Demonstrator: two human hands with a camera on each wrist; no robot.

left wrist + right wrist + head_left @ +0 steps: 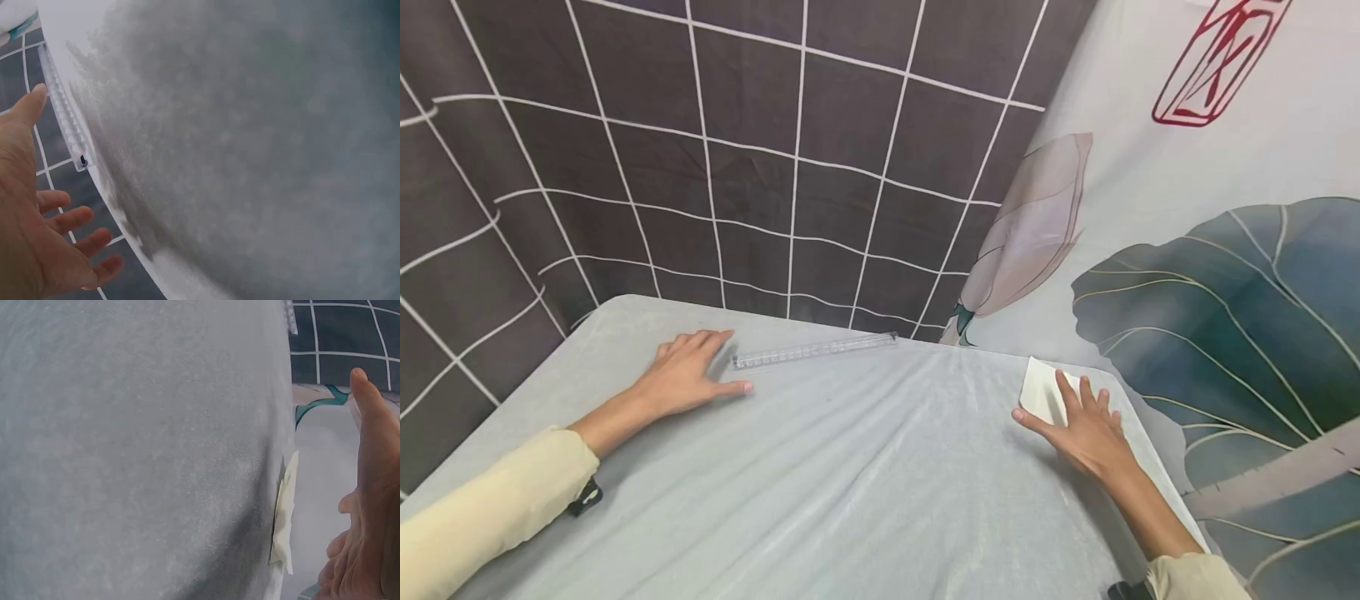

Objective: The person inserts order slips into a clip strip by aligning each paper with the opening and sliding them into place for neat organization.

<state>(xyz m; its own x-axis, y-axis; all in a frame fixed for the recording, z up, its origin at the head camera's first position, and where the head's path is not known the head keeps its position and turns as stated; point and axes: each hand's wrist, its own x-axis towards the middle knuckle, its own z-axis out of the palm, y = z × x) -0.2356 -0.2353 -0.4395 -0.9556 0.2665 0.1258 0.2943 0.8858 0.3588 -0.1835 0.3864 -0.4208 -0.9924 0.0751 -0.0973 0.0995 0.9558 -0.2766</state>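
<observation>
A long, narrow clear plastic case lies near the far edge of the table; in the left wrist view the plastic case shows a dark spot at one end. My left hand is just left of that end, thumb and fingers spread, holding nothing. At the far right corner lies a cream, folded paper-like sheet, its creased edge also showing in the right wrist view as a thin cream sheet. My right hand hovers over the sheet with fingers spread, covering part of it, and holds nothing.
A pale grey cloth with creases covers the table. Behind it hangs a dark curtain with a white grid. To the right hangs a white curtain printed with large leaves and a red seal mark.
</observation>
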